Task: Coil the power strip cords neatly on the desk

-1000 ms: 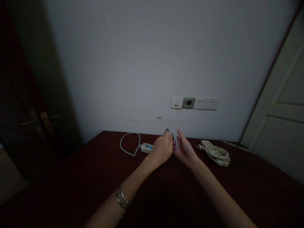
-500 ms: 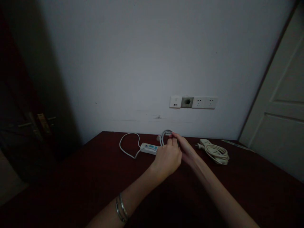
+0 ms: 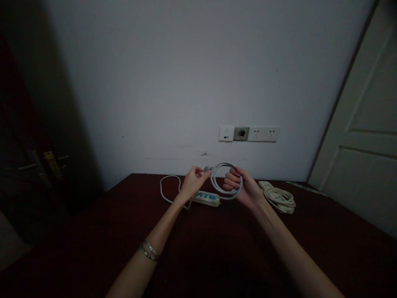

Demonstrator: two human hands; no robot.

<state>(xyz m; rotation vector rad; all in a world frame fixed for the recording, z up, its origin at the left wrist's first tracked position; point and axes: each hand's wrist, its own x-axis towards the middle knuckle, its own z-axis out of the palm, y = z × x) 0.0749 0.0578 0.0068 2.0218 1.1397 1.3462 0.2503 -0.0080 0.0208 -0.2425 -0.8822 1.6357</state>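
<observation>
My right hand (image 3: 241, 187) is closed around a coiled loop of white cable (image 3: 217, 182), held up above the dark red table (image 3: 198, 248). My left hand (image 3: 192, 182) pinches the cable's end, near a small plug (image 3: 207, 169), just left of the coil. The cable runs down to a white power strip (image 3: 206, 198) with blue buttons that lies on the table below my hands. A loose loop of the same cable (image 3: 167, 188) rests on the table to the left.
A second, cream power strip with its cord coiled (image 3: 279, 198) lies to the right. Wall sockets (image 3: 249, 133) sit on the white wall behind. A dark door with a brass handle (image 3: 46, 163) stands left, a white door (image 3: 366, 140) right.
My hands have come apart and risen. The coil is now open and held up in my right hand, and my left hand has moved left to the cable's end.
</observation>
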